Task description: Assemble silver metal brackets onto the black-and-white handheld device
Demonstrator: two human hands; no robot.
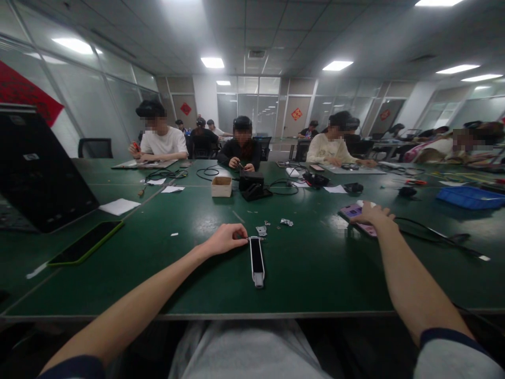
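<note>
Spreading green bench (315, 273): it carries everything I'm looking at, smooth and faintly shiny, so I'd expect small parts to skate if nudged.
Black upright casing (43, 173): off at the far left, well apart from the working spot.
Green-edged phone (87, 242): flat on the bench, left of the work, untouched.
Right grip (376, 216): lying across a pink flat object (349, 211), fingers spread; the palm hides what's beneath, so I can't tell whether it closes on anything.
Pink flat object: partly covered, phone-like, probably stiff and slick – its long edges look the surest hold.
Left grip (224, 239): thumb and forefinger curled close together at the far end of a white-edged device (257, 258); pinching or merely touching, I can't tell.
White-edged device: resting lengthwise near the bench's front edge, narrow and dark-faced. By its looks it's light and rigid, with a slippery face that could scratch; I'd take it by the pale sides, around the middle.
Silvery bits (261, 230): scattered just beyond the device – thin, surely light, easily lost; a fingertip pinch would suit them.
</note>
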